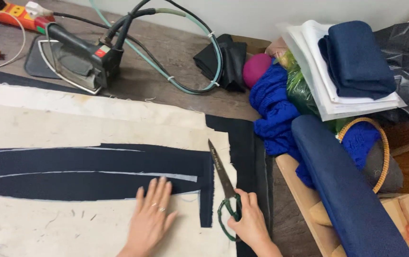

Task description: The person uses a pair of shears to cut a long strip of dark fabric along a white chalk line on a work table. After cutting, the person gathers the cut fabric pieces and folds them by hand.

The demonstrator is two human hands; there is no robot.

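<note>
Green-handled scissors [224,183] lie on the tabletop, blades shut, the long dark tip pointing away and slightly left over cream paper [71,123]. Navy fabric [85,173] stretches flat leftward in long curved strips, pale chalk lines along its edges.

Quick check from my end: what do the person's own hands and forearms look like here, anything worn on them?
Both are bare, with no gloves and no sleeves in view down to the bottom edge of the picture. The left hand wears thin rings, seemingly on the ring finger; their detail is too small to tell. The right hand shows no ring, watch or bracelet. Nails look short and unpainted.
</note>
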